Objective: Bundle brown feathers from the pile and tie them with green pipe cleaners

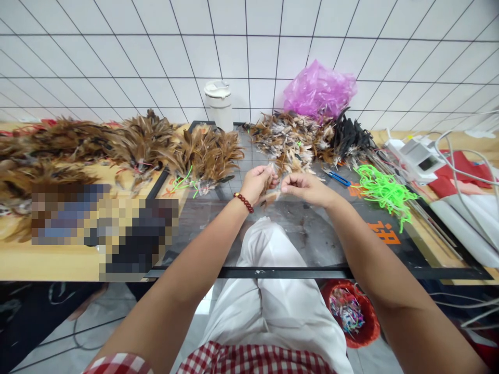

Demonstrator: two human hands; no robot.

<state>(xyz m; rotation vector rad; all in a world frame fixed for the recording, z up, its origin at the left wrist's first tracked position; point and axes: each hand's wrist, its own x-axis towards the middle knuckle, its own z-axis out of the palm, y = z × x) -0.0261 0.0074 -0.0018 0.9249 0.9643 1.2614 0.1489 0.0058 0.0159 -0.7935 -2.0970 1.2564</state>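
My left hand (256, 184), with a beaded bracelet (245, 202) at its wrist, is closed around a small bunch of brown feathers (267, 182). Close beside it, my right hand (306, 188) pinches the pale end of a single brown feather (268, 199), whose tip points left below my left hand. Just beyond both hands lies a loose pile of mixed brown and white feathers (290, 137). To the left, brown feather bunches (210, 153) rest on the glass-topped table (312, 239), with green ties at their base.
Black feathers (351, 135) and a pink plastic bag (319, 91) sit at the back. A white cup (219, 104) stands by the wall. Rightward are a blue cutter (338, 178), green strings (384, 189) and a white device (423, 158). A red bin (362, 332) stands below.
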